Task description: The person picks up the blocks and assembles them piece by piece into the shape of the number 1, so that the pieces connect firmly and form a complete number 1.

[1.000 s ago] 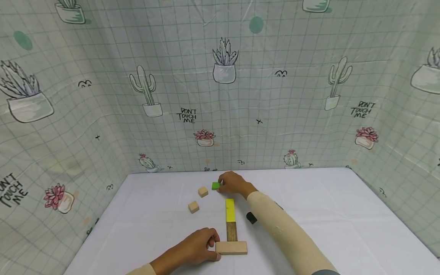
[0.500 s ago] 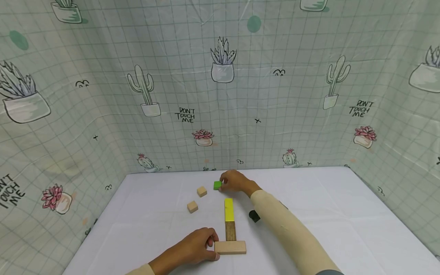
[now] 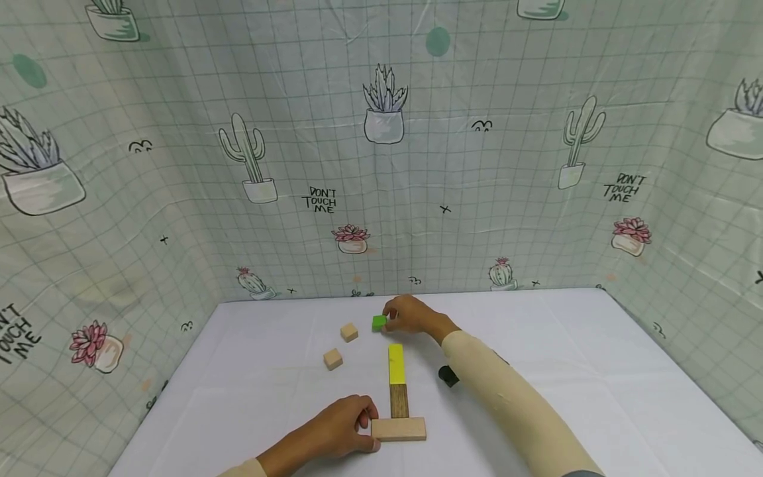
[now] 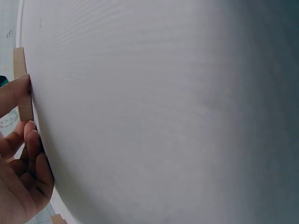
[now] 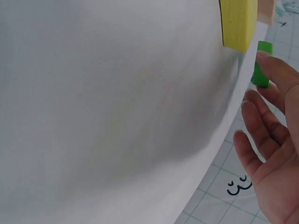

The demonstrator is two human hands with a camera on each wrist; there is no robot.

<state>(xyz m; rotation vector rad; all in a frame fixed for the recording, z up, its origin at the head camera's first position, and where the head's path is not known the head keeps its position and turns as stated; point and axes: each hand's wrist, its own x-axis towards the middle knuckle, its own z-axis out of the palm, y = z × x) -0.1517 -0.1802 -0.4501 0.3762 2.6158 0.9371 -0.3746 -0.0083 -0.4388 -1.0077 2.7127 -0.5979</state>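
Observation:
My right hand (image 3: 412, 314) is at the far middle of the table, pinching a small green block (image 3: 378, 323) between thumb and finger. In the right wrist view the green block (image 5: 261, 77) shows between the thumb and forefinger, the other fingers loosely curled. At the near side, my left hand (image 3: 342, 427) pinches the left end of a light wooden block (image 3: 402, 429) that lies crosswise. Behind it, end to end, lie a dark brown block (image 3: 399, 401) and a yellow block (image 3: 396, 364). Thumb and fingers also hold the wooden block (image 4: 19, 63) in the left wrist view.
Two small plain wooden cubes (image 3: 333, 359) lie left of the yellow block. A black piece (image 3: 448, 376) lies beside the right sleeve (image 3: 507, 391), which hides part of the table. A patterned cloth (image 3: 453, 252) surrounds the white table (image 3: 256, 377).
The right hand has shifted slightly right with the green block. The left hand stays on the wooden block. The whole view has drifted a little.

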